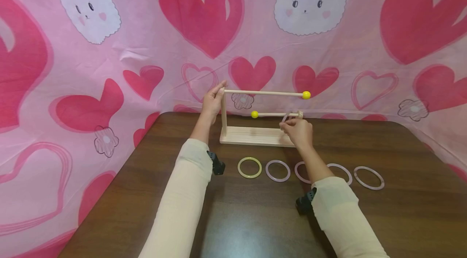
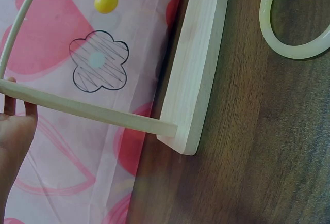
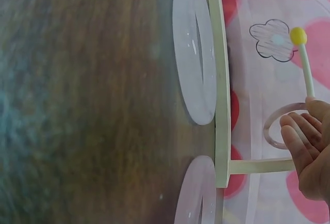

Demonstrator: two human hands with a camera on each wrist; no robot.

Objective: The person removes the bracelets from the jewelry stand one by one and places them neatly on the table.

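A pale wooden stand [image 1: 255,135] has a flat base, two uprights and two rods with yellow ball ends. At the top of its left upright [image 2: 93,109], my left hand [image 1: 213,104] holds the wood, fingertips showing behind it in the left wrist view. My right hand [image 1: 300,131] pinches a pale pinkish-purple bangle [image 3: 269,127] near the right upright. In the head view this bangle appears to hang around the lower rod [image 1: 271,114], close to its fixed end. The upper rod [image 1: 262,92] carries no bangle.
Several bangles lie in a row in front of the stand: a yellow-green one [image 1: 249,178] at left, then a purple one [image 1: 278,180] and other pale purple ones, some partly behind my right forearm. A pink heart-printed cloth [image 1: 146,55] hangs behind the brown table [image 1: 240,217].
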